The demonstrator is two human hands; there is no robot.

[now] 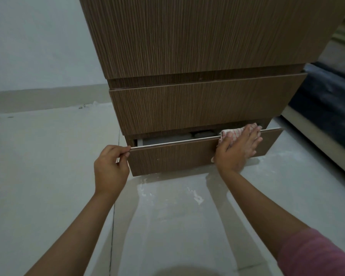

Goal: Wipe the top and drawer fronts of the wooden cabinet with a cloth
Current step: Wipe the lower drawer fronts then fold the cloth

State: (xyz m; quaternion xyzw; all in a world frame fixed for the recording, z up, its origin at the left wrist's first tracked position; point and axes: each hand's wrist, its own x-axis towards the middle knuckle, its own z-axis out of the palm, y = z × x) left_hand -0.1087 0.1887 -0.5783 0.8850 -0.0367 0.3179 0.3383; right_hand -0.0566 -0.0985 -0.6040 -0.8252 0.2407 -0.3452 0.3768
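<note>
The wooden cabinet [197,40] fills the upper middle of the head view, with a closed middle drawer front [197,108] below its top panel. The bottom drawer front [173,158] is pulled out a little, showing a dark gap behind it. My left hand [111,168] pinches the top left corner of that front. My right hand [238,150] lies flat, fingers spread, pressing a white cloth with red checks [226,134] against the right part of the front and its top edge. Most of the cloth is hidden under my palm.
Pale floor tiles [167,216] with white smears spread in front of the cabinet. A white wall [38,46] and skirting stand on the left. To the right lies a dark mattress or bed edge [327,108] close to the cabinet.
</note>
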